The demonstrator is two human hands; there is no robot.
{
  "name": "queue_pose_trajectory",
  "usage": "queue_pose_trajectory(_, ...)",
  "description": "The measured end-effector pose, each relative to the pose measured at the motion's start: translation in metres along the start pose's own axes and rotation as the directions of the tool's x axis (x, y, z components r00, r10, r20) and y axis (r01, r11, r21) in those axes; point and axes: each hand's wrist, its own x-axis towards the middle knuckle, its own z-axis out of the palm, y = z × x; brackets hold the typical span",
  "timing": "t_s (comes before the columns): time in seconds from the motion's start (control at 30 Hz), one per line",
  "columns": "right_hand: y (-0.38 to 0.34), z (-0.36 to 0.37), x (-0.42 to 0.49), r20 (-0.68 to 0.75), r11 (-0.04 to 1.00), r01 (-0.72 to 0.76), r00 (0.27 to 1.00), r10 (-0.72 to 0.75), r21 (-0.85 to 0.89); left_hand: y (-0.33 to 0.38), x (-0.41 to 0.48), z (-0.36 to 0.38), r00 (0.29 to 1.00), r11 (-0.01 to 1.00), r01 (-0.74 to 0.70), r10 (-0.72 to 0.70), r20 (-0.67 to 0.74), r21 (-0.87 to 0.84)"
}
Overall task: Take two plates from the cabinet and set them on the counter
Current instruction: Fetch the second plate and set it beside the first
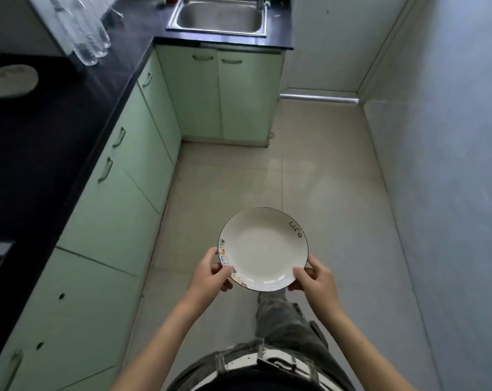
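Countertop (55, 131) black — cabinets (120, 210) green, floor (309, 193) tiled.

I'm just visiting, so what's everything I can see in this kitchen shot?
Held plate: one, white, dark rim, cartoon print, the word "Life"; above the floor.
Second plate: one, white, on the counter, far left.
Counter: one, black, L-shaped.
Sink: one, steel, far end.
Clear containers: several, blurred, on the counter.
Cabinets: pale green, doors shut.
Floor: beige tiles.
Left hand: grips the held plate's left rim.
Right hand: grips its right rim.
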Motion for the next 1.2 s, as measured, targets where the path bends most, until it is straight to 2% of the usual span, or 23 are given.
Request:
queue_pose_trajectory(0.13,-0.041,0.009,0.112,0.107,0.999,-0.019,0.994,0.023,-0.035,0.038,0.085,0.003,0.994,0.999,0.035,-0.037,-0.099,-0.027)
queue_pose_trajectory(0.27,-0.093,0.032,0.209,0.261,0.995,0.000,0.965,0.027,-0.102,0.079,0.145,-0.009,0.962,0.993,0.058,-0.083,-0.261,-0.100)
queue_pose_trajectory(0.53,-0.165,0.132,0.355,0.562,0.969,0.104,0.826,0.041,-0.223,0.117,0.230,-0.064,0.820,0.966,0.066,-0.195,-0.538,-0.250)
queue_pose_trajectory(0.67,-0.183,0.198,0.415,0.638,0.955,0.136,0.767,0.067,-0.263,0.124,0.277,-0.107,0.771,0.956,0.076,-0.237,-0.591,-0.284)
queue_pose_trajectory(0.87,-0.229,0.302,0.482,0.689,0.943,0.205,0.724,0.035,-0.263,0.151,0.346,-0.195,0.732,0.956,0.044,-0.228,-0.642,-0.290)
queue_pose_trajectory(1.1,-0.281,0.418,0.541,0.783,0.931,0.263,0.621,0.039,-0.254,0.186,0.392,-0.281,0.654,0.933,-0.009,-0.268,-0.708,-0.360)
queue_pose_trajectory(1.2,-0.295,0.471,0.564,0.836,0.916,0.290,0.544,0.079,-0.276,0.189,0.410,-0.310,0.593,0.913,-0.035,-0.309,-0.744,-0.407)
